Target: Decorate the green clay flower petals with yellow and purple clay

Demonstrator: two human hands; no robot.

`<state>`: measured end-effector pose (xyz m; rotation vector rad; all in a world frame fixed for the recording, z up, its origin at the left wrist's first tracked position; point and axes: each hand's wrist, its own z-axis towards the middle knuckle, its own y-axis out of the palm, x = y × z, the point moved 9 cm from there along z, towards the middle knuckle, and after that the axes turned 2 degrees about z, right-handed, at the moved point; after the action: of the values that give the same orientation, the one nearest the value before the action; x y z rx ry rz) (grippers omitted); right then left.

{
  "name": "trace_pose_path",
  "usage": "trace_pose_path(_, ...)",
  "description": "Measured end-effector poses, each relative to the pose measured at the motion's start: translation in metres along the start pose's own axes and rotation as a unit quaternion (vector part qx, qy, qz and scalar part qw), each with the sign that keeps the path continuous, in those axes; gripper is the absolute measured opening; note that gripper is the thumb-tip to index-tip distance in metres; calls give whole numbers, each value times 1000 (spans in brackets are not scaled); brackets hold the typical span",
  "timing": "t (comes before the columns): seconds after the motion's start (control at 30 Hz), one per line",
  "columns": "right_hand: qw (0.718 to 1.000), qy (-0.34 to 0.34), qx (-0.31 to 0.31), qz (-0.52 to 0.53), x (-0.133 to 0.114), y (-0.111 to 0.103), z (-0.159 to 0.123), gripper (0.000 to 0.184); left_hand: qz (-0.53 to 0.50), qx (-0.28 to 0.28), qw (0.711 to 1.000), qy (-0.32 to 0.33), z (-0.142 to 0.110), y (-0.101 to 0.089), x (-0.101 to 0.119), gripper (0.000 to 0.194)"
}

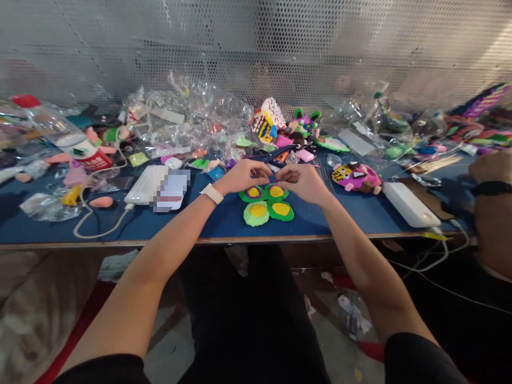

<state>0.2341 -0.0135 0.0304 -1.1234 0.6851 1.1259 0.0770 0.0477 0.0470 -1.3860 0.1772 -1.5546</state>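
Observation:
Four-lobed and green, a clay piece (281, 210) with yellow centres lies flat on the blue table in front of me. One lobe (256, 213) is paler green, and purple rings show on the far lobes. Just above its far side, my left hand (245, 177), with a pale band at the wrist, has thumb and fingers pinched together. Opposite it, my right hand (303, 182) is curled in a similar pinch, its fingertips close to the left ones. Whatever lies between the fingertips is too small to make out.
Left of my arms, a white power bank (147, 185) and a phone (173, 190) lie by a tilted bottle (86, 149). A pink clay figure (356, 177) and another power bank (412, 204) are on the right, near another person's arm (494, 213). Plastic wrappers (200, 114) line the back.

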Motion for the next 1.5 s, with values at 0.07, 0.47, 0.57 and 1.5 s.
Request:
trace_pose_path(0.07,999,-4,20,-34,-5,0,-15,22,-40,-41,998,-6,-2,9,2,29)
trace_pose_path(0.47,984,-22,21,-174,-7,4,-51,20,-41,-90,995,32,-5,25,18,29)
trace_pose_path(0.57,985,-31,31,-168,-5,-1,-53,19,-41,-87,994,52,-5,28,23,29)
trace_pose_path(1.5,978,-30,71,-193,0,-4,-54,12,91,-63,990,90,-3,44,29,17)
